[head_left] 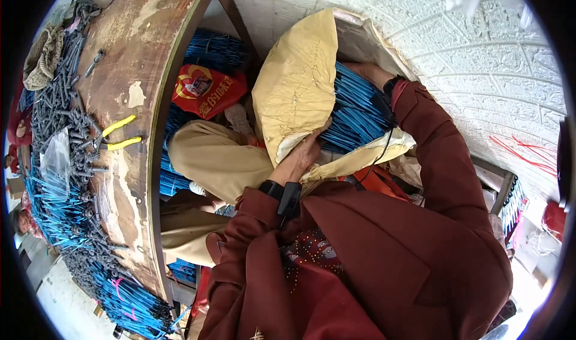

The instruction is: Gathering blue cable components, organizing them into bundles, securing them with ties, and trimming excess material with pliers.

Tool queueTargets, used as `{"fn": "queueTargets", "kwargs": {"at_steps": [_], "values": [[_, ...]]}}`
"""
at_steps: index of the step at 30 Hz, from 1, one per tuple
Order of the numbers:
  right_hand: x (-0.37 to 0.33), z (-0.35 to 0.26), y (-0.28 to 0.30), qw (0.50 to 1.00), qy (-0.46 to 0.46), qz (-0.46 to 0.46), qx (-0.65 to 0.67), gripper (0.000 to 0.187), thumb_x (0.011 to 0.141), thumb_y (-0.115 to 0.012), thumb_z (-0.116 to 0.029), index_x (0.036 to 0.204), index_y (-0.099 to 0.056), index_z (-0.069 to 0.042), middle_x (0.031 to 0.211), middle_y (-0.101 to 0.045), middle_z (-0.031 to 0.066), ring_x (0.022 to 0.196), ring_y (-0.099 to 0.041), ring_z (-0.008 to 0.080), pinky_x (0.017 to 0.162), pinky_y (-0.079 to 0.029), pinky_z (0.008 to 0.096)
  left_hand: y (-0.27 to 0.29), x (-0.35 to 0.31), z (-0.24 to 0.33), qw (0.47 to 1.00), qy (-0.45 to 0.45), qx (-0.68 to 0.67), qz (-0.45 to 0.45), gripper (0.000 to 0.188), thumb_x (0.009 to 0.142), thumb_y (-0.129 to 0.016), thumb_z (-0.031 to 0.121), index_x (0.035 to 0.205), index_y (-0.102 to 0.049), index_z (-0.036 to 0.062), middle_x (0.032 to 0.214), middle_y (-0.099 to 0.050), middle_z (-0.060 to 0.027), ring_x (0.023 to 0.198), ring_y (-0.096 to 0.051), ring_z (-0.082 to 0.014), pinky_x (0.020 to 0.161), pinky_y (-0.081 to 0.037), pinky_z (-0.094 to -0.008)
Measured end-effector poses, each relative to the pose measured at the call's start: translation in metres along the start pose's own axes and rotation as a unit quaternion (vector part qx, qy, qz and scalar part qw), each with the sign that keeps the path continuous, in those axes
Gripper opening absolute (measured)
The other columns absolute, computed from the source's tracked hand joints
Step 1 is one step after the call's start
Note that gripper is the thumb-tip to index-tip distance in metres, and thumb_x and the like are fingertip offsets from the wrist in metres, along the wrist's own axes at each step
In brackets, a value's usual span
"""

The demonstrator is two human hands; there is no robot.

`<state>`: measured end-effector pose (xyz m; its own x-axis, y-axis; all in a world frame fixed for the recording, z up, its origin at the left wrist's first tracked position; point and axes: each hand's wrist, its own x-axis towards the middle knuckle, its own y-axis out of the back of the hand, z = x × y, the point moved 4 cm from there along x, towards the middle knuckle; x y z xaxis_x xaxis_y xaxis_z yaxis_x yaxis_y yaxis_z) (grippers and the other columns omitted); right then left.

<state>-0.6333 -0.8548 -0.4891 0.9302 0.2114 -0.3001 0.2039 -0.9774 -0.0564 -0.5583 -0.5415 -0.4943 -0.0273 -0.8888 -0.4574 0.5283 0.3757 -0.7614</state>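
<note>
A yellowish woven sack (294, 82) stands in front of me, its mouth spread wide. Inside lies a bundle of thin blue rods or cables (357, 109) with dark ends. My left hand (304, 155) reaches in at the sack's near rim, beside the bundle; the sack covers most of its fingers. On the far side, my right hand (367, 72) reaches over the bundle's far end, against the sack's inner wall. Its fingertips are hidden, so its grip does not show. A thin black cord (382, 151) hangs across the sack's near flap.
Left of me, a worn wooden table (135, 46) carries yellow-handled pliers (122, 133), a clear plastic bag (56, 163) and heaps of dark fittings with blue rods (129, 301). Beneath it are more blue bundles (216, 49) and a red package (207, 91). A white wall (480, 82) rises behind the sack.
</note>
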Motion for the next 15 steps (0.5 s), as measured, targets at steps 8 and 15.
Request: {"fn": "queueTargets", "kwargs": {"at_steps": [8,15], "values": [[-0.034,-0.090,-0.043,0.964,-0.165,0.140,0.153,0.049,0.103,-0.041,-0.030,0.143,-0.043,-0.002,0.142,-0.048,0.0128,0.125,-0.050,0.0147,0.106,-0.037,0.0276,-0.085,-0.032,0.059,0.989,0.027,-0.102,0.101,0.055,0.083,-0.077,0.017,0.131,-0.053,0.0069,0.137,-0.051,-0.0075,0.122,-0.050,-0.0213,0.102,-0.041,-0.0401],[-0.060,-0.161,-0.040,0.896,-0.276,0.274,0.215,0.038,0.098,-0.053,-0.023,0.131,-0.058,-0.005,0.122,-0.065,0.0083,0.103,-0.063,0.0155,0.092,-0.049,0.0279,-0.152,-0.053,0.084,0.989,0.039,-0.139,-0.016,0.054,0.081,-0.078,0.025,0.127,-0.057,0.0071,0.128,-0.058,-0.0057,0.114,-0.056,-0.0224,0.102,-0.041,-0.0403]]}}
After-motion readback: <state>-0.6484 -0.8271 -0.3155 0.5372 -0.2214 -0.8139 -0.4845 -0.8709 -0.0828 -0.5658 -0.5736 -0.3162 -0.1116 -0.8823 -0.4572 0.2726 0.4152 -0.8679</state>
